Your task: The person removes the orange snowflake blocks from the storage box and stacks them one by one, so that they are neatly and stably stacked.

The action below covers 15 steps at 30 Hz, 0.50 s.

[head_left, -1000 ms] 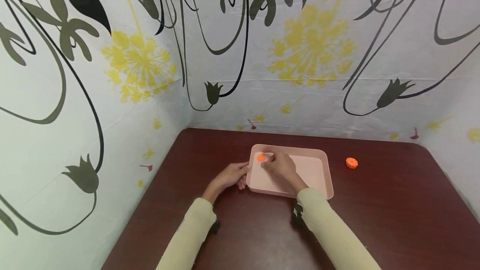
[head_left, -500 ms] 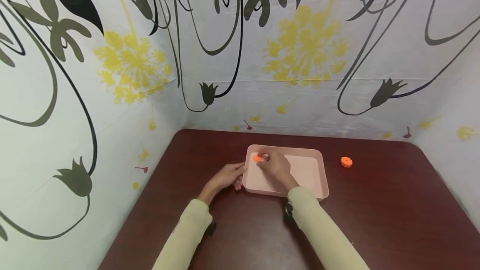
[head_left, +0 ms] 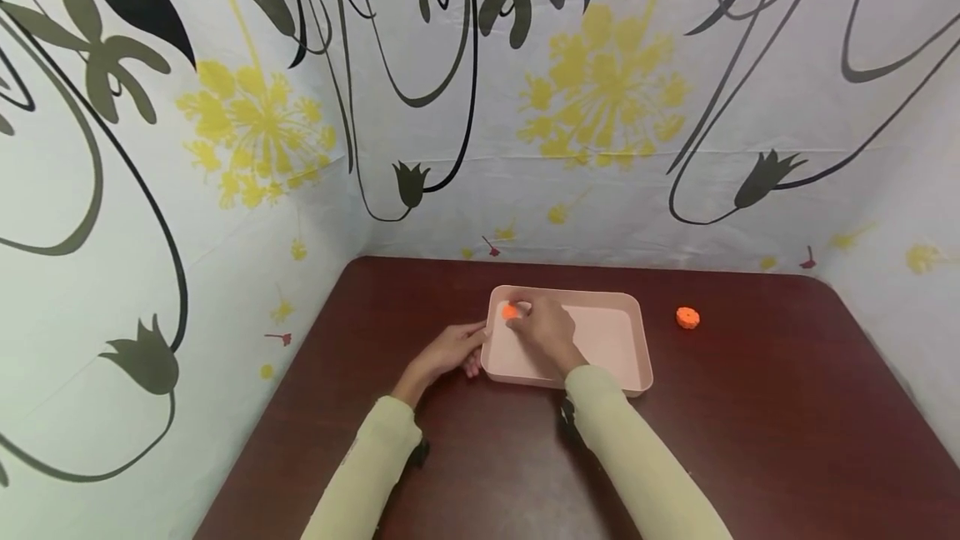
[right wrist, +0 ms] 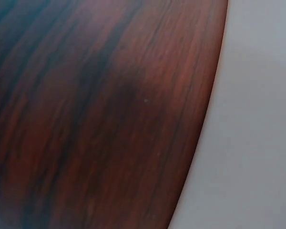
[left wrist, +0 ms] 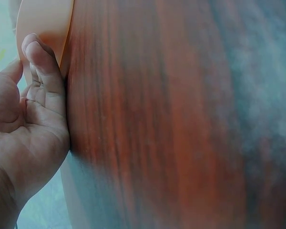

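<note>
A shallow pink tray (head_left: 600, 336) lies on the table in the head view. My left hand (head_left: 450, 350) grips its left edge, thumb on top and fingers curled beneath; the left wrist view shows the hand (left wrist: 33, 114) from the palm side at the tray rim (left wrist: 45, 21). My right hand (head_left: 546, 327) reaches into the tray's left part, thumb and index finger pinching a small, round, bright orange piece (head_left: 510, 312) low over or on the tray floor. The fingers partly cover it. The right wrist view shows no hand.
A second orange piece (head_left: 687, 317), round with a scalloped edge, lies on the table to the right of the tray. The dark red-brown table (head_left: 787, 407) meets flower-patterned cloth walls (head_left: 600, 215) at the back and left.
The head view has shifted slightly, so everything slides left in it. Both hands stay at the same spots on the tray, the right fingers still at the orange piece.
</note>
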Available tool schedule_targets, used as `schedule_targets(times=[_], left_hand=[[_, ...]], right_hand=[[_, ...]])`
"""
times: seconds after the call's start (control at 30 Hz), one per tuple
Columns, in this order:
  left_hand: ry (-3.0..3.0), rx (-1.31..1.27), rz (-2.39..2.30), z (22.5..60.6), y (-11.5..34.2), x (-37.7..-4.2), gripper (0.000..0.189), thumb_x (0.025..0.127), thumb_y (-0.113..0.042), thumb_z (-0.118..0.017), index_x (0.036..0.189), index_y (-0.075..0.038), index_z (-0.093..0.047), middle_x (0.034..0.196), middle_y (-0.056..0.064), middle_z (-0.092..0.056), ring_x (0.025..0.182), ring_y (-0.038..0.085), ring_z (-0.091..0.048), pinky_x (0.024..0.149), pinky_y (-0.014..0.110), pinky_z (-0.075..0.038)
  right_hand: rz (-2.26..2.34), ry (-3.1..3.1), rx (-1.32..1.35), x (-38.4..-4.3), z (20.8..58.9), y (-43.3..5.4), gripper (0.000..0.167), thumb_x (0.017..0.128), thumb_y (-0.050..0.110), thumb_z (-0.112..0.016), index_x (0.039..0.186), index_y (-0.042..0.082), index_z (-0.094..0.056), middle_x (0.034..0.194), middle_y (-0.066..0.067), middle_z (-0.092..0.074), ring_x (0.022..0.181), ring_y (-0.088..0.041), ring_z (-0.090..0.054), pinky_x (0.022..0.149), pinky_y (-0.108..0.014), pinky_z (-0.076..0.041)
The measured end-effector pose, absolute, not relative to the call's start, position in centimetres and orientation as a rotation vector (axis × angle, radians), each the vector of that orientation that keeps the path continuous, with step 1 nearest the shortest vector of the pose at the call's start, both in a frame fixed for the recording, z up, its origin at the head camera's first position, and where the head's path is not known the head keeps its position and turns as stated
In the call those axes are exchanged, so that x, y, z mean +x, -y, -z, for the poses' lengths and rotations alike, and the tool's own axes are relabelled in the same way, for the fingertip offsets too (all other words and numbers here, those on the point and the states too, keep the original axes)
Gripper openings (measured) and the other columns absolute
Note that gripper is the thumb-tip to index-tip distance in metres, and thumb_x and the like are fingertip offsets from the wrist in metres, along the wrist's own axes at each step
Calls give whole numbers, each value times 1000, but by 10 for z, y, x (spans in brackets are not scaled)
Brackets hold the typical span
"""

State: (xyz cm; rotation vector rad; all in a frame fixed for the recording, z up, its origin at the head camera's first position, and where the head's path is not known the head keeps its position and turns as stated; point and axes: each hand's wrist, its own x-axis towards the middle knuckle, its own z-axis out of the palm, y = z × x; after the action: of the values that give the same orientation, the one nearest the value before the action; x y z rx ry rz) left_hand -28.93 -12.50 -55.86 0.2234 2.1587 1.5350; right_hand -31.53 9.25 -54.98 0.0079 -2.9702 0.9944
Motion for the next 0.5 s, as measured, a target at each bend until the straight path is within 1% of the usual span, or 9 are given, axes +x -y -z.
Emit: schedule_targets(times=[0.13, 0.37, 0.5], left_hand=[[-2162, 206, -1529, 558, 126, -289, 53, 111, -39, -56, 158, -16, -51, 70, 3, -63, 55, 12, -61, 55, 24, -57], [-2183, 215, -1510, 556, 124, -288, 54, 110, -41, -56, 158, -15, -51, 71, 3, -63, 56, 13, -61, 55, 25, -57], [-2200, 229, -1502, 557, 124, -289, 54, 111, -41, -55, 158, -15, -52, 70, 3, -63, 55, 13, -61, 55, 25, -57]], right_hand=[[-999, 2969, 7, -317, 550, -92, 42, 89, 36, -87, 128, 32, -75, 111, -3, -80, 99, -25, -73, 77, -47, -56], [-1035, 2967, -35, -321, 554, -94, 37, 85, 38, -89, 121, 31, -79, 111, 0, -80, 102, -24, -73, 81, -47, -56], [-1057, 2952, -22, -324, 555, -94, 37, 84, 37, -91, 118, 28, -80, 111, -1, -80, 102, -23, -73, 81, -47, -57]])
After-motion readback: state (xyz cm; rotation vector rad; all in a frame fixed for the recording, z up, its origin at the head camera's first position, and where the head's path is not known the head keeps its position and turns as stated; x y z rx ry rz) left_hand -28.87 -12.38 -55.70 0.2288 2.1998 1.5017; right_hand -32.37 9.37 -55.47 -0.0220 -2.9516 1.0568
